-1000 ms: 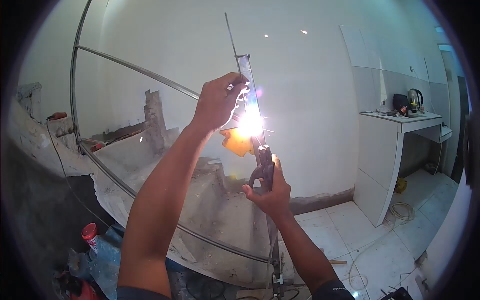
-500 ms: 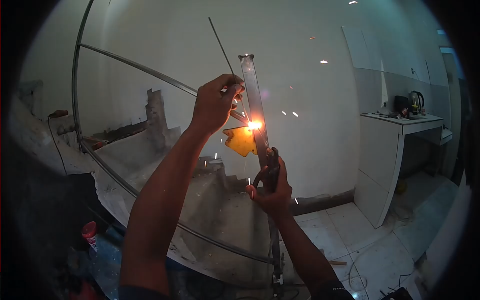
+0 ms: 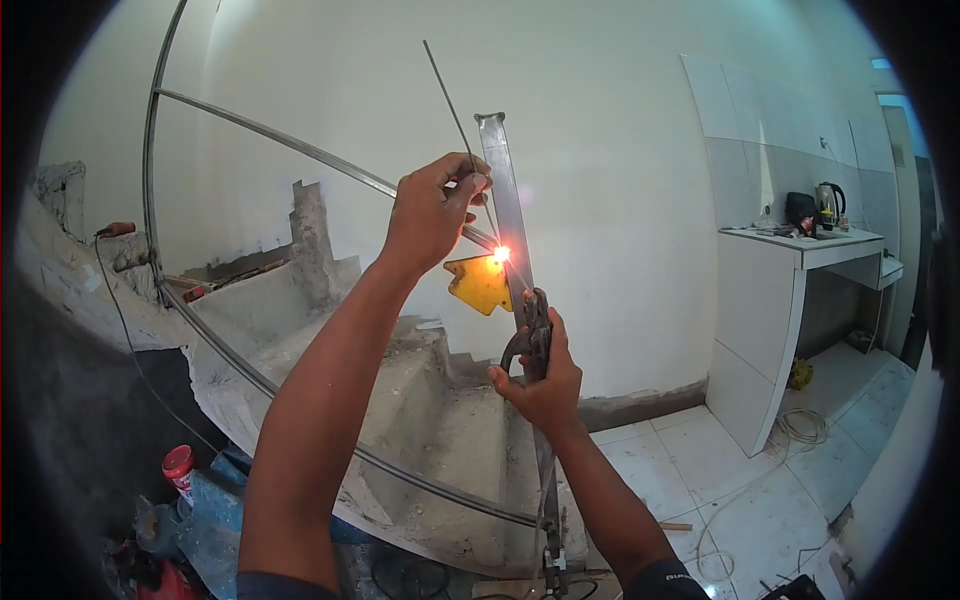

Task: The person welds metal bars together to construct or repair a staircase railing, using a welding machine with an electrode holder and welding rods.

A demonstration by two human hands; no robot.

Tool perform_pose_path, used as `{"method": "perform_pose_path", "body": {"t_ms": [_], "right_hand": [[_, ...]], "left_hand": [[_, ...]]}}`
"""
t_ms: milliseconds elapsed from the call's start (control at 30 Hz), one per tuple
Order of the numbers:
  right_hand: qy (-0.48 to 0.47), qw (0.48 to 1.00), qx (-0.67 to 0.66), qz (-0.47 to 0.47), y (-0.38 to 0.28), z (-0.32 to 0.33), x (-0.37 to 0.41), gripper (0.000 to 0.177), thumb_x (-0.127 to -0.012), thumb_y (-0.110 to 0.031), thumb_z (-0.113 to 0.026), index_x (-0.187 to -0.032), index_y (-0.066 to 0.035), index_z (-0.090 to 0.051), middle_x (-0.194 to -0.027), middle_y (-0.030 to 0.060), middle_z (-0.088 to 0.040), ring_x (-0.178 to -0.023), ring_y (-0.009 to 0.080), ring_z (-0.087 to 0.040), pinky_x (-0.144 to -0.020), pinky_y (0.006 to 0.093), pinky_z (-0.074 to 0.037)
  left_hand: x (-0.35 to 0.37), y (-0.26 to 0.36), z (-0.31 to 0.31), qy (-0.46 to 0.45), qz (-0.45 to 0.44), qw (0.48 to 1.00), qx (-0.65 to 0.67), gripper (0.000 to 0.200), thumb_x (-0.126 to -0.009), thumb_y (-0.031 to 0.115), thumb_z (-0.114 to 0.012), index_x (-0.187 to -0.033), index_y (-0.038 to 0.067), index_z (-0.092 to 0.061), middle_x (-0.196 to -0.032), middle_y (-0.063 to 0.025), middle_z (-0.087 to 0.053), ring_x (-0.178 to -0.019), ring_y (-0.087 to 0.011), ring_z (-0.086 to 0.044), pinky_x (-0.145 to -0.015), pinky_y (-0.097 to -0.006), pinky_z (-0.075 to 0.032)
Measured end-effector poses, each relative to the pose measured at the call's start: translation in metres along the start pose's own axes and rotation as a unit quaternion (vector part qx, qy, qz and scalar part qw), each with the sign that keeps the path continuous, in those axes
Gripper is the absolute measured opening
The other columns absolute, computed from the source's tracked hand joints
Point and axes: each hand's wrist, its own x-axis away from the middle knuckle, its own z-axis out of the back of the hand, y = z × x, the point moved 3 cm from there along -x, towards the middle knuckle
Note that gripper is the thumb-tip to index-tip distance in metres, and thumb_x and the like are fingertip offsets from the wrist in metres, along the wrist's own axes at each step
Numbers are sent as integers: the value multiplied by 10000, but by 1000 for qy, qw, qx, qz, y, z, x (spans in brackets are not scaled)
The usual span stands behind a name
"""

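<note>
My left hand (image 3: pixel 432 212) pinches a thin metal rod (image 3: pixel 447 95), whose lower end points down at a bright welding arc (image 3: pixel 502 254). In my right hand (image 3: pixel 545 390) is a dark welding electrode holder (image 3: pixel 538 335), its electrode slanting up to the same glow. The arc burns where a slanted metal rail (image 3: pixel 300 148) meets an upright square steel post (image 3: pixel 503 175). Just below that joint, a yellow magnetic welding angle (image 3: pixel 480 286) sits against the post. My fingers partly hide the rail's end.
Rough concrete steps (image 3: pixel 440 420) rise to the left behind a lower metal rail (image 3: pixel 430 485). A red-lidded container (image 3: pixel 178 462) stands at lower left. At right, a tiled counter (image 3: pixel 770 240) holds a kettle (image 3: pixel 831 203); a coiled cable (image 3: pixel 803 425) lies on the floor.
The arc glow is smaller and slightly lower left, and the flying sparks are gone. The room appears brighter. Both hands keep nearly the same place and grip.
</note>
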Motion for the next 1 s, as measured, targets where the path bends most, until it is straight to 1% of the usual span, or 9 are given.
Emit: {"method": "perform_pose_path", "body": {"t_ms": [67, 100, 133, 267, 367, 467, 600, 733, 1000], "right_hand": [[-15, 999, 24, -25, -4, 1, -1, 1073, -665, -365, -922, -1500, 17, -365, -1004, 92, -736, -753, 164, -712, -699, 307, -598], [-14, 1000, 3, -27, -3, 1, -1, 1076, -662, -362, -922, -1500, 18, -364, -996, 89, -735, -753, 164, -710, -705, 306, -595], [-13, 999, -18, -28, -1, 0, -2, 1078, -659, -360, -921, -1500, 18, -363, -988, 87, -733, -754, 165, -708, -711, 305, -592], [-19, 999, 5, -47, 0, 0, -2, 1096, -655, -352, -916, -1516, 17, -348, -853, 38, -667, -715, 114, -647, -705, 273, -568], [-18, 998, -8, -55, 4, -3, -1, 1099, -656, -365, -914, -1515, 19, -347, -884, 38, -681, -714, 119, -648, -712, 278, -571], [-7, 1000, -9, -20, 6, -3, 0, 1093, -661, -385, -913, -1513, 8, -353, -956, 57, -707, -734, 135, -675, -728, 294, -585], [-5, 999, -38, -24, 11, -2, 6, 1081, -672, -387, -922, -1513, -23, -349, -1056, 123, -719, -826, 198, -743, -737, 322, -617], [-6, 1000, -5, 15, 9, -1, 3, 1096, -656, -362, -935, -1514, -22, -344, -1017, 113, -730, -794, 182, -741, -712, 312, -614], [-17, 1000, 4, -8, 1, -1, -4, 1071, -659, -346, -932, -1502, -10, -363, -1020, 88, -736, -719, 157, -702, -670, 299, -599]], "left_hand": [[-3, -3, -1, 7, -19, 1000, 7, 197, -1015, 142, -570, -1142, 38, -680, -1028, -76, -735, -928, -160, -714, -763, -308, -589], [-4, -2, 2, 4, -39, 998, -45, 204, -1001, 157, -589, -1135, 35, -683, -1025, -81, -736, -929, -170, -713, -765, -316, -585], [-4, -2, 1, 3, -39, 998, -45, 204, -1001, 157, -589, -1135, 35, -683, -1025, -81, -736, -929, -170, -713, -765, -316, -585], [-6, -5, -1, -14, -2, 999, 35, 226, -986, 174, -615, -1133, 15, -680, -1004, -89, -733, -925, -181, -718, -756, -304, -579], [-7, -9, -3, -4, -6, 999, 42, 229, -993, 185, -615, -1136, 20, -684, -1002, -90, -732, -924, -181, -717, -755, -304, -579], [-8, -10, -2, -7, -11, 999, 37, 235, -997, 187, -615, -1151, 22, -680, -1018, -93, -729, -932, -179, -719, -763, -306, -583], [-2, -3, 1, -6, -8, 1000, 28, 222, -1003, 175, -599, -1150, 23, -667, -1055, -93, -723, -981, -180, -723, -777, -308, -595], [2, -8, 5, 13, -1, 1000, 26, 216, -1010, 174, -588, -1142, 18, -658, -1050, -86, -724, -972, -182, -733, -762, -307, -603], [2, 0, 4, 4, -5, 1000, 3, 197, -1023, 130, -559, -1149, 15, -658, -1051, -85, -724, -952, -174, -732, -757, -304, -601]]}}
